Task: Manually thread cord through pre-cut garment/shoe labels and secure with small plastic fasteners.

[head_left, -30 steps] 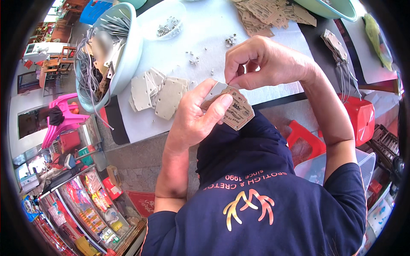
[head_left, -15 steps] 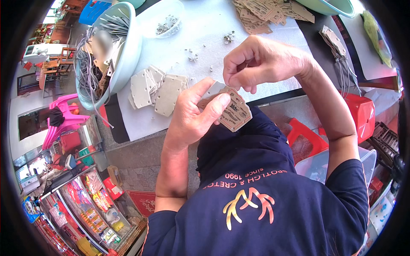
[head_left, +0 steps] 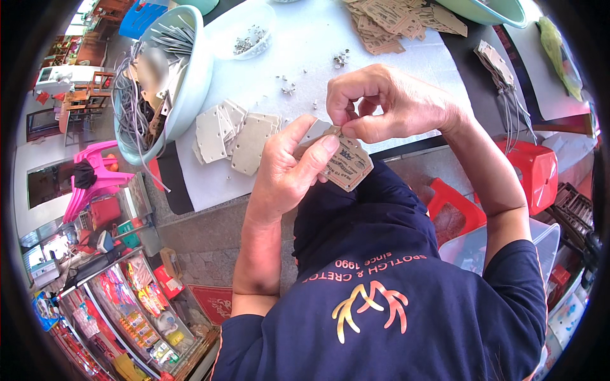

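My left hand (head_left: pixel 287 170) holds a tan cardboard tag (head_left: pixel 349 167) with dark print and notched corners, its thumb flat on the printed face. The tag is tilted above my lap, just off the table's near edge. At the tag's upper edge, the thumb and fingers of my right hand (head_left: pixel 397 105) are pinched together; whatever lies between them is too small or hidden to make out. Grey-backed tags (head_left: pixel 254 143) lie in a loose pile left of the hands. Small metal fasteners (head_left: pixel 288 90) are scattered on the white sheet beyond.
A pale green basin (head_left: pixel 200 70) with cords and tags stands at the left. Behind the hands are a clear bowl of fasteners (head_left: pixel 251 43) and a heap of printed tags (head_left: pixel 387 19). Corded tags (head_left: pixel 497 66) lie at the right, above a red stool (head_left: pixel 535 174).
My right hand has come down and closed its pinch at the tag's upper edge. The tag has turned slightly in my left hand, which stays nearly in place.
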`<state>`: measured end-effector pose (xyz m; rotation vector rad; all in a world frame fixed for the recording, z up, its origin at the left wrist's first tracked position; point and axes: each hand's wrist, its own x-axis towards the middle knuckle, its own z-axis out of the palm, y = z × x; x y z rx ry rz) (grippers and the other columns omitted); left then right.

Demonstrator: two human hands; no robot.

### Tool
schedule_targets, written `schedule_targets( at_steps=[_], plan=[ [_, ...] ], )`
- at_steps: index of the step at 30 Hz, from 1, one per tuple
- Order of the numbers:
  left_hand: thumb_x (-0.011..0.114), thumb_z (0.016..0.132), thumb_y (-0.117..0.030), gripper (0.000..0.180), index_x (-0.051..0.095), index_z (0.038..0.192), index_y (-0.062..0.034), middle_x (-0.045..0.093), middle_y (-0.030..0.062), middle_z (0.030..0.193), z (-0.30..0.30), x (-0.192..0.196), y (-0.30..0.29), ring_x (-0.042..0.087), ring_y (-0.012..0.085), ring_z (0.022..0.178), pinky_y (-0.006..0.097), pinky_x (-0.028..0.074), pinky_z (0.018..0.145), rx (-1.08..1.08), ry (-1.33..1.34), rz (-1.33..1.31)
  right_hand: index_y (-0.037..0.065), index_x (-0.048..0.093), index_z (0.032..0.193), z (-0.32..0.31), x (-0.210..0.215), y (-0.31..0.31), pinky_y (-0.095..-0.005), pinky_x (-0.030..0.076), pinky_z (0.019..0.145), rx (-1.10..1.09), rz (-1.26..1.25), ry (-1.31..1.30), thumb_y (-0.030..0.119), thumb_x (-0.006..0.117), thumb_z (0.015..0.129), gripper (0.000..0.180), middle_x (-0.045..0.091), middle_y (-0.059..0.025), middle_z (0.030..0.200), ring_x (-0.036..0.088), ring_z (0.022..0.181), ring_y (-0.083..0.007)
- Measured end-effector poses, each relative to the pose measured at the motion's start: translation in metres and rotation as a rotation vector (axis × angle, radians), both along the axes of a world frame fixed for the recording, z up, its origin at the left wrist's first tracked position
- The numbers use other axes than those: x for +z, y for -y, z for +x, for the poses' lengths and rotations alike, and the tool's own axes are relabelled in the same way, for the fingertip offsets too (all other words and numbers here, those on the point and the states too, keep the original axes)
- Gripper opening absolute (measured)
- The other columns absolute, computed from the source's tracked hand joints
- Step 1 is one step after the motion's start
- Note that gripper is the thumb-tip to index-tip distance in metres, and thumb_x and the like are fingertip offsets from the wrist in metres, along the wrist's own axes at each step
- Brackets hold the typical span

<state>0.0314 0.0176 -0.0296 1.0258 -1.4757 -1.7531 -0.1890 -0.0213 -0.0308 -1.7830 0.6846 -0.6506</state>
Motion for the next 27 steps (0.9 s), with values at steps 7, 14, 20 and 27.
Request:
schedule_targets(
  at_steps=[7,14,20,27],
  plan=[
    [0.058,0.095,-0.017,0.017,0.058,0.099,-0.0006,0.06,-0.0007,0.072,-0.001,-0.002,0.004,0.048,0.0022,0.059,0.02,0.039,0.05,-0.014,0.059,-0.116,-0.001,0.056,0.086,0.0,0.001,-0.001,-0.0268,0.046,0.062,-0.06,-0.096,-0.103,0.01,0.056,0.086,0.011,0.056,-0.0056,0.081,0.055,0.07,-0.0145],
    [0.059,0.095,-0.018,0.018,0.057,0.101,-0.0003,0.06,-0.0005,0.072,-0.001,-0.002,0.005,0.048,0.0019,0.059,0.019,0.039,0.05,-0.006,0.029,-0.041,-0.003,0.054,0.088,0.005,-0.011,0.0,-0.0286,0.049,0.064,-0.044,-0.265,0.028,0.005,0.048,0.093,0.012,0.054,-0.0102,0.084,0.059,0.073,-0.0176],
    [0.059,0.095,-0.02,0.02,0.057,0.101,-0.0008,0.06,-0.0008,0.071,0.0,-0.009,0.006,0.05,0.0026,0.058,0.019,0.039,0.049,0.019,0.001,-0.006,-0.003,0.055,0.088,0.007,-0.019,-0.002,-0.0315,0.047,0.067,-0.05,-0.298,0.073,0.003,0.048,0.093,0.01,0.054,-0.0103,0.084,0.058,0.074,-0.0201],
    [0.06,0.094,-0.019,0.019,0.056,0.098,-0.0009,0.058,0.0001,0.068,-0.005,-0.011,0.003,0.05,0.0032,0.055,0.019,0.039,0.047,0.087,0.075,-0.013,-0.002,0.055,0.088,0.007,-0.023,-0.004,-0.0312,0.048,0.067,-0.093,-0.354,0.057,0.007,0.055,0.087,0.009,0.055,-0.0098,0.085,0.058,0.074,-0.0198]
  ],
)
